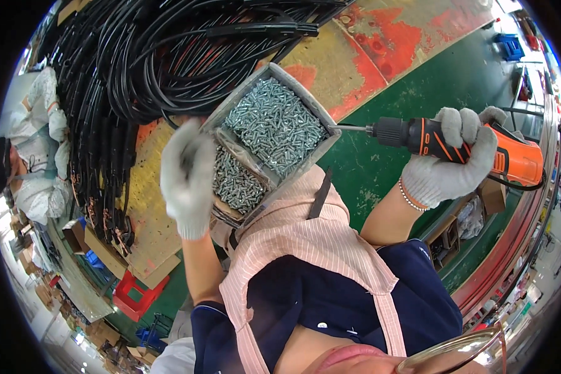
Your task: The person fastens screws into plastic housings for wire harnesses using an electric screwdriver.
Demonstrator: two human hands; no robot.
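In my right hand [458, 156], gloved in grey, is an orange and black electric drill [502, 156]. Its fingers wrap round the body, and the thin bit points left to the rim of an open box [325, 146]. The box has two compartments: many silvery screws [274, 124] fill the larger one, and darker, similar screws [235, 181] lie in the smaller. My left hand [190, 177], also gloved, is at the box's left side, beside the smaller compartment. Motion blurs its fingers, so whether it holds anything cannot be made out.
Beyond the box, coils of black cable [149, 68] and dark strips cover much of a worn yellow and red table [343, 62]. A person in pale clothing [40, 149] is at the far left. A red plastic crate [137, 294] stands low left, and cardboard boxes [493, 194] lie at right.
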